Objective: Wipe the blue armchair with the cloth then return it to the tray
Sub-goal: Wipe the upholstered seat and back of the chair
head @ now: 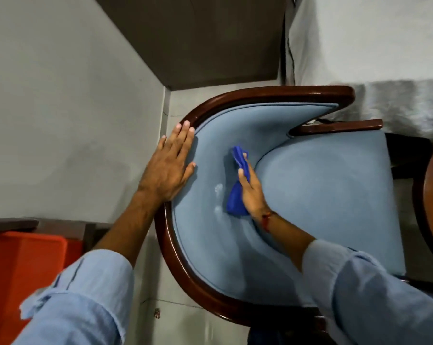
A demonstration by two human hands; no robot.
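The blue armchair (317, 195) fills the middle of the head view, with light blue padding and a dark curved wooden rim. My right hand (252, 192) presses a crumpled dark blue cloth (238, 192) against the inside of the padded backrest. A pale smear shows on the fabric just left of the cloth. My left hand (170, 163) lies flat with fingers spread on the wooden rim at the top of the backrest. An orange tray (19, 265) sits at the lower left, partly covered by my left sleeve.
A grey wall stands to the left of the chair, a dark panel above it. Another wooden chair rim (432, 207) shows at the right edge. Pale fabric hangs at the upper right. Tiled floor runs between tray and chair.
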